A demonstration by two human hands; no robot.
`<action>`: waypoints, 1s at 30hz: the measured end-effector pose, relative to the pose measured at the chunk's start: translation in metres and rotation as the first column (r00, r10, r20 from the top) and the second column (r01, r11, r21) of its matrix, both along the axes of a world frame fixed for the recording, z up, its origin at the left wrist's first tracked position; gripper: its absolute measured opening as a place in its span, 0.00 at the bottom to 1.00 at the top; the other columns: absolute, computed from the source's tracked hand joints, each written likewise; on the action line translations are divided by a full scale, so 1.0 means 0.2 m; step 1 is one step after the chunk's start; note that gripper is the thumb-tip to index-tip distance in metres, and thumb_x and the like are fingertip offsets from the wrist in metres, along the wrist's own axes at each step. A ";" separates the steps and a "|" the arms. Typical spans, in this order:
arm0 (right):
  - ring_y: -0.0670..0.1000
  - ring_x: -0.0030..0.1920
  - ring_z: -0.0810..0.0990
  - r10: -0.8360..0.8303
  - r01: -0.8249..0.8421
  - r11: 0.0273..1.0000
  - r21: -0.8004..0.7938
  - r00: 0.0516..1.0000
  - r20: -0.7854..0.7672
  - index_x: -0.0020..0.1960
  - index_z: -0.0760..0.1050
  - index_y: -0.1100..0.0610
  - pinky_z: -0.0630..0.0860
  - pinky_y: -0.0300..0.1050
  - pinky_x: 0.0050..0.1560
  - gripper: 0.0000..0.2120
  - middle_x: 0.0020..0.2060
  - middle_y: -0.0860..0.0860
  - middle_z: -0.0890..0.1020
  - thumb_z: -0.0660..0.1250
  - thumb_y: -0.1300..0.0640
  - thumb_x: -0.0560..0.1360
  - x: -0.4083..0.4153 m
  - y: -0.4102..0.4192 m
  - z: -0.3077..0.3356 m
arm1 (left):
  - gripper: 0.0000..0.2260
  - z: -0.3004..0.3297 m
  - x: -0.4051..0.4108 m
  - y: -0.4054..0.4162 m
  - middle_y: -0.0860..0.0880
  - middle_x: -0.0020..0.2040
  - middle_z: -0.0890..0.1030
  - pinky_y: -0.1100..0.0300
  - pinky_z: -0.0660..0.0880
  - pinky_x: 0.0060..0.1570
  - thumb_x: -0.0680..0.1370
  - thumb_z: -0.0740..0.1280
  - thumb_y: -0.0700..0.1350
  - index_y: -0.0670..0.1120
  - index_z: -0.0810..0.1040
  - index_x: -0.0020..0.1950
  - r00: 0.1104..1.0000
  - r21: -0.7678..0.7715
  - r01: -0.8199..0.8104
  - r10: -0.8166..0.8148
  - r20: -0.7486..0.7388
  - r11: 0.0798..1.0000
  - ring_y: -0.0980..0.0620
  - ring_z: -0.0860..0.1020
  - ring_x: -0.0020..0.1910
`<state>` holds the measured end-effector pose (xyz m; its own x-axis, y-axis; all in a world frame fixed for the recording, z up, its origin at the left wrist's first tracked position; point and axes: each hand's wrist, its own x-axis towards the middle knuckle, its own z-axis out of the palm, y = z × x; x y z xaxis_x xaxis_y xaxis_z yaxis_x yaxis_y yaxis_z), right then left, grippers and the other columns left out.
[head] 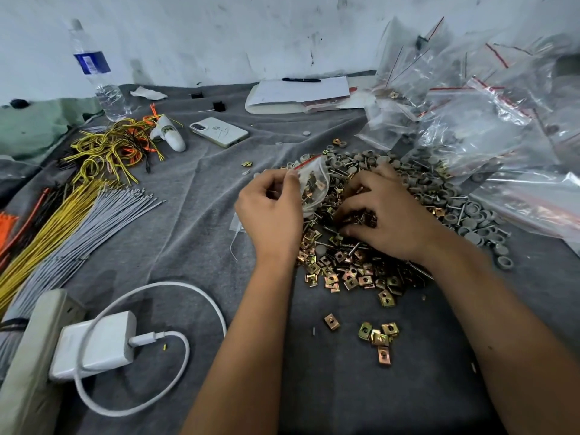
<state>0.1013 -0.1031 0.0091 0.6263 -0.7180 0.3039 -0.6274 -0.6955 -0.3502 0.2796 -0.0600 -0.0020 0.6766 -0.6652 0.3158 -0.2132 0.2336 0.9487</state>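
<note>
Head view, read as follows. Locate the left hand point(270, 211) raised over the grey cloth point(188, 221), thumb and forefinger curled and pinching the small zip bag point(314, 183) just below its red seal strip. Note the bag hanging between both hands, long axis running from the seal at the far, upper end down toward the near end, lower corner touching the pile of brass clip nuts point(345, 271), with several clips visible inside. Locate the right hand point(389, 215) just right of the bag, palm down, fingers bent, tips buried in the pile. Treat its grasp as undetermined: cannot tell whether a piece is pinched among the clips. Key relation: bag to the left of the right fingertips and slightly farther away, close beside them, mouth higher than the pile. Expect a short lift and leftward carry to the mouth. Check first for a gaping mouth, not readable from this angle. Keep the grey capped screws point(439, 189), mixed in on the far right, out of the pick.
</note>
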 end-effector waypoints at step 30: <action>0.43 0.44 0.84 -0.036 0.054 0.998 -0.014 0.814 0.580 0.49 0.83 0.57 0.82 0.38 0.47 0.07 0.43 0.45 0.85 0.79 0.59 0.72 0.03 0.04 0.01 | 0.06 0.00 -0.07 0.02 0.55 0.32 0.81 0.68 0.67 0.33 0.78 0.72 0.44 0.49 0.85 0.41 0.969 0.044 0.075 -0.083 0.235 0.996 0.61 0.74 0.31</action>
